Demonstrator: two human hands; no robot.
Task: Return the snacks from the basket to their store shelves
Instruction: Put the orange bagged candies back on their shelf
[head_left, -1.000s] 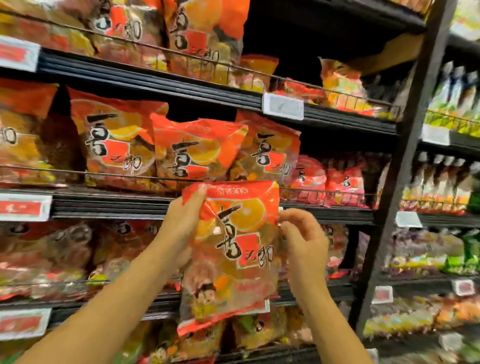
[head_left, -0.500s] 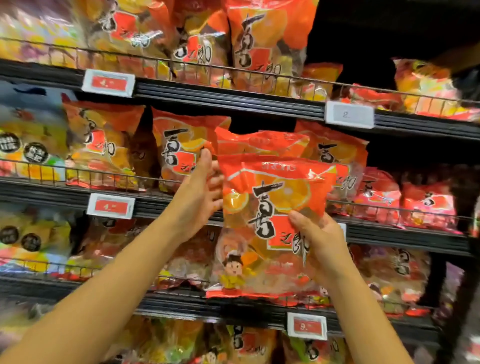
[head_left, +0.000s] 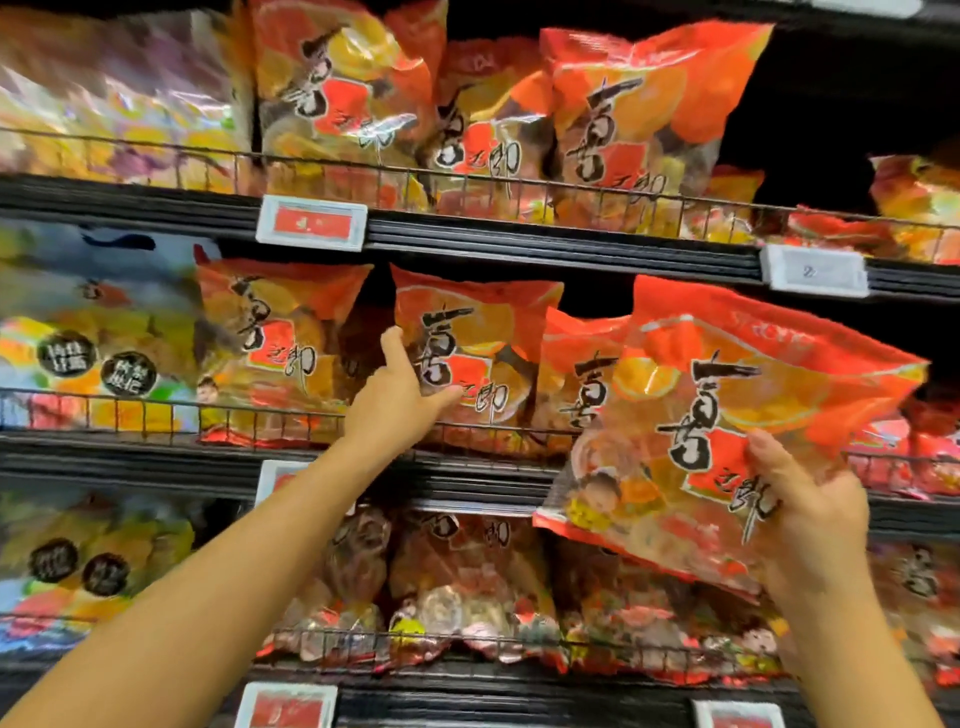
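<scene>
One orange snack bag (head_left: 727, 431), "STRONG" faintly printed

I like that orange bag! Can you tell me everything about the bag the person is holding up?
The held bag is shiny crinkly plastic, orange-red on top with big black characters and orange slices printed on it, and clear lower down with a cartoon child. It looks full and sealed. It tilts, top leaning right, in front of the middle shelf. The right hand grips its lower right corner; the left hand touches a shelved bag instead.

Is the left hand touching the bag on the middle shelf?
Touching. The head view shows the left hand with its fingers and thumb spread against the front of the shelved bag, no gap between them. The right hand holds another bag.
</scene>
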